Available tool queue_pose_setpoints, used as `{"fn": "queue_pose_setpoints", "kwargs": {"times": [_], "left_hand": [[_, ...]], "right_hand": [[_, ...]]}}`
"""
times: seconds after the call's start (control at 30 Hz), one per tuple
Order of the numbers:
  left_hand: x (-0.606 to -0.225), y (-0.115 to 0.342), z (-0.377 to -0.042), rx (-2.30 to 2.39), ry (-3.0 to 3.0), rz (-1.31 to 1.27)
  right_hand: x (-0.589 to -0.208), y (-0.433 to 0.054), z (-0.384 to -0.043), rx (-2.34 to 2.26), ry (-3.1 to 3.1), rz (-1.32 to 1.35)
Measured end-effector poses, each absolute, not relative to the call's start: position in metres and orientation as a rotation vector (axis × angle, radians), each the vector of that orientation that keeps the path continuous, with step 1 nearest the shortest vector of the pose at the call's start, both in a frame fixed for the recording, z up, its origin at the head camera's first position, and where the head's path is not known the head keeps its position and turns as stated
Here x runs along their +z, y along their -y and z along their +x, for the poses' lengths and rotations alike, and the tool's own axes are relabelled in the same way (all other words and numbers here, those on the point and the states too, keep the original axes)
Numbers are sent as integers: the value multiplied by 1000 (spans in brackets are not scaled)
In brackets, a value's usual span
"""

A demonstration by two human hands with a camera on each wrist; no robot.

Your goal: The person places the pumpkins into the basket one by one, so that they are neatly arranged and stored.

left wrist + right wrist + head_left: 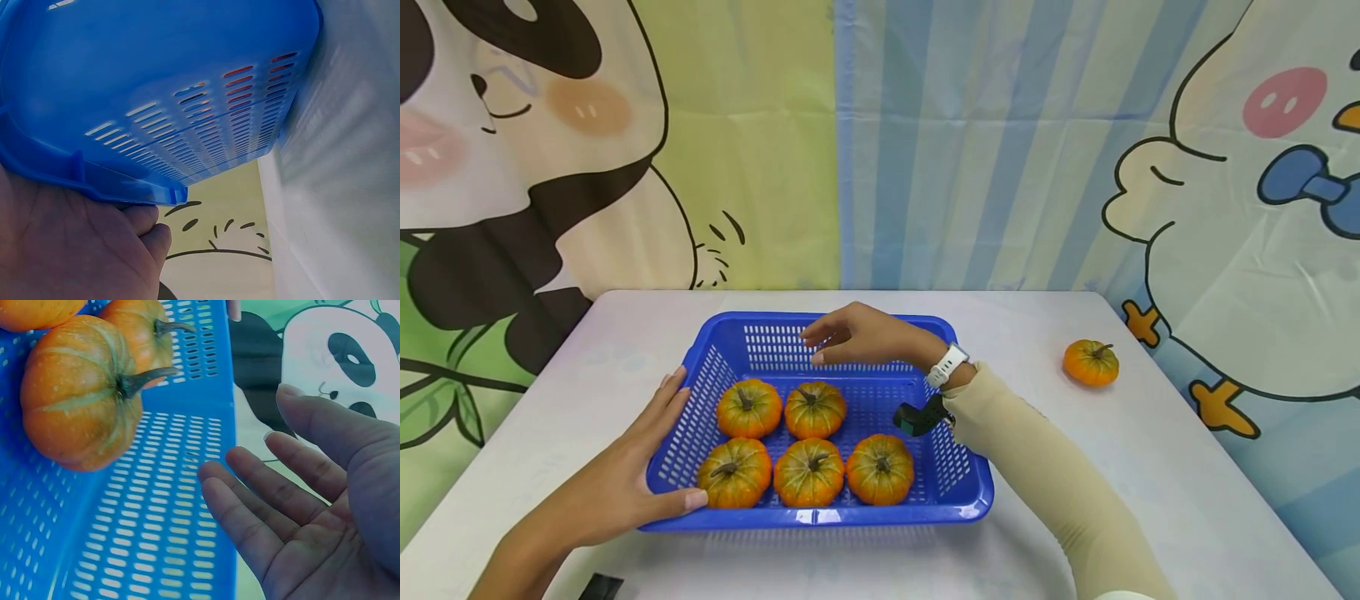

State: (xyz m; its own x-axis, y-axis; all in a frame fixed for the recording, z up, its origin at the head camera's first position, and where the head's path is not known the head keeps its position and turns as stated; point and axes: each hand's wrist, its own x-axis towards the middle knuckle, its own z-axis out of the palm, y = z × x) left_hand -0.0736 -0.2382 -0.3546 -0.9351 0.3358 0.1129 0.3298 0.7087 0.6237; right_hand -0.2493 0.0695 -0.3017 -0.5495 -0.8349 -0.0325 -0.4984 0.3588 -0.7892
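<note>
A blue plastic basket [925, 517] with slotted walls holds several small orange pumpkins, three in a near row and two behind. At the near left is one pumpkin [734, 473]; the far pair includes another pumpkin [816, 410]. My left hand [617, 479] rests against the basket's left side, fingers stretched along the rim and thumb on the near corner. In the left wrist view its palm lies by the rim's underside. My right hand [876, 335] hovers over the basket's far part, fingers loosely bent and holding nothing; the right wrist view shows the bare palm [312, 550].
One more pumpkin [1091, 362] sits on the white table [1030, 325], right of the basket. A small black object [601, 587] lies at the near left edge. Behind the table hangs a cartoon-printed curtain [760, 150].
</note>
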Motion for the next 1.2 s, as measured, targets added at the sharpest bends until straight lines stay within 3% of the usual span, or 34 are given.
{"fn": "queue_pose_setpoints", "kwargs": {"times": [0.57,1.2], "left_hand": [[-354,238,-74,1059,-2899,581],[-356,239,-73,1059,-2906,586]], "right_hand": [[-271,-119,-235,-1163,-2313,-1142],[-279,-182,-218,-1253,-2483,-989]]}}
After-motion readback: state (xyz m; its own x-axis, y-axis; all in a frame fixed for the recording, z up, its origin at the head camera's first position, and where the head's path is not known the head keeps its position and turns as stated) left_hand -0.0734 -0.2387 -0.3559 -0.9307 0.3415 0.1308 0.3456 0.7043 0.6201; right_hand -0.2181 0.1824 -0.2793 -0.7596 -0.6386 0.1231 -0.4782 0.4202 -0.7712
